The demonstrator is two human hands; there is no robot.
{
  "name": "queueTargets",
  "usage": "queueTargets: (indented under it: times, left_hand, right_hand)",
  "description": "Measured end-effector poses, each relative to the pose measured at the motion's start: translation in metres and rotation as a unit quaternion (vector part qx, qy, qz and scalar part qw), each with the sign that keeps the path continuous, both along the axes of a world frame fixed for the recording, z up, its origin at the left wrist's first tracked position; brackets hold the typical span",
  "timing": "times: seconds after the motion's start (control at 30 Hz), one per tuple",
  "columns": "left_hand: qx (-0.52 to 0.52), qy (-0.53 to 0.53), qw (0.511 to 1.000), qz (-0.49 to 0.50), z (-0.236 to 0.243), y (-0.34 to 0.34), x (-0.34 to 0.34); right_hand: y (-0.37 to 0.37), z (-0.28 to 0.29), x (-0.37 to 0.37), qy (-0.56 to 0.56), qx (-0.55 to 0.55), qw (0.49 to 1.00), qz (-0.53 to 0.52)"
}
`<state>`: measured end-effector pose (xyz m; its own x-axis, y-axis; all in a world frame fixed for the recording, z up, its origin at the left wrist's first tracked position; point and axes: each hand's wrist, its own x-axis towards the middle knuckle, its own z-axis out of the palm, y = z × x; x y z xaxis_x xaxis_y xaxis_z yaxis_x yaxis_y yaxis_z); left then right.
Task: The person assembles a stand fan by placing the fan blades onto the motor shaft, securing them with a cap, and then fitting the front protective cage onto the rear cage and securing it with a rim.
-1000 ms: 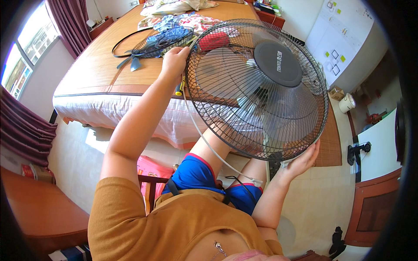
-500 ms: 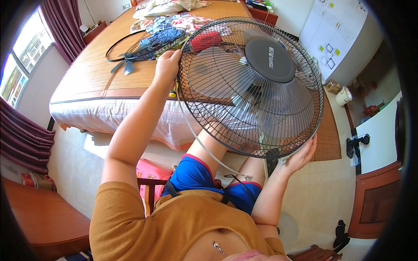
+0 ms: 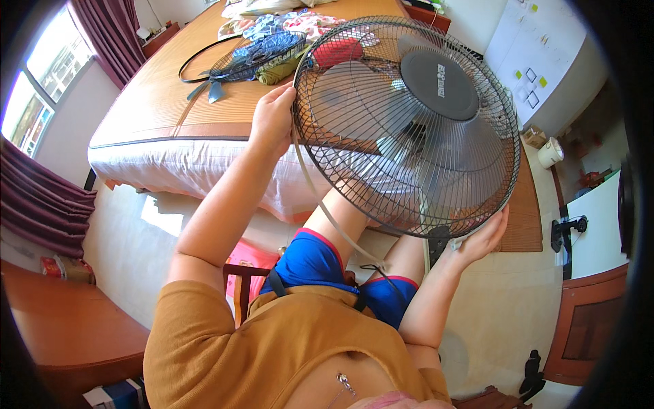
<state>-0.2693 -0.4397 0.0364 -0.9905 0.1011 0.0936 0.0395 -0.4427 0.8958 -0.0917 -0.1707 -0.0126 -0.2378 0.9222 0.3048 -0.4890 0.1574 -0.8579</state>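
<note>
Behind the hands stretches a bed topped with a woven mat, clothes heaped at its far end. Left hand curls closed around the rim of a round black wire fan guard, gripping its near-left edge. Right hand cups the guard's lower rim from beneath, fingers wrapped up against the wire. Another guard half lies on the mat beyond the left hand.
</note>
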Motion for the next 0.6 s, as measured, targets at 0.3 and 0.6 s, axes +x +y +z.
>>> queueTargets:
  times: [0.3, 0.6]
  left_hand:
    - [0.148, -0.064, 0.986, 0.037, -0.014, 0.015, 0.045]
    - [0.216, -0.157, 0.964, 0.011, -0.036, 0.043, 0.118]
  right_hand:
    - [0.004, -0.008, -0.002, -0.013, 0.007, 1.000, -0.015]
    - [0.008, -0.018, -0.010, -0.012, 0.016, 0.999, -0.031]
